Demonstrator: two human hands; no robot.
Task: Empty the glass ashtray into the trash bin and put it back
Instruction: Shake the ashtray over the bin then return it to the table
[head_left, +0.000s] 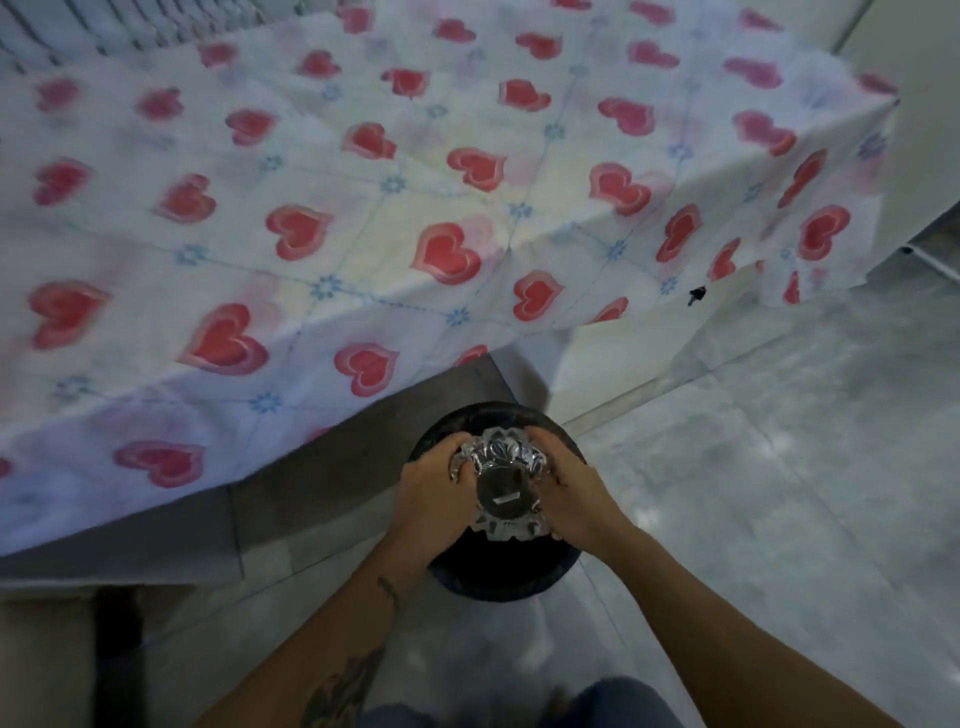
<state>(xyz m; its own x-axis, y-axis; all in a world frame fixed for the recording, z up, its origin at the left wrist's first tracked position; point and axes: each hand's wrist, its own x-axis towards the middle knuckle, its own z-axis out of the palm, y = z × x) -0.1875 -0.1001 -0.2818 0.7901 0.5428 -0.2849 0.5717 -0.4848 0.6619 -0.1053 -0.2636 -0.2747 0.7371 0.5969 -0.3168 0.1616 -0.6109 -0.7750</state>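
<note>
The cut-glass ashtray (503, 486) is held over the mouth of a round black trash bin (496, 577) standing on the floor. It is turned so its underside faces me, showing a dark round base. My left hand (434, 486) grips its left rim and my right hand (574, 493) grips its right rim. The bin's inside is hidden by the ashtray and my hands.
A table under a white cloth with red hearts (363, 208) fills the upper left, its edge hanging just beyond the bin. Grey tiled floor (753, 467) spreads to the right. A white wall or cabinet (924, 156) stands at the far right.
</note>
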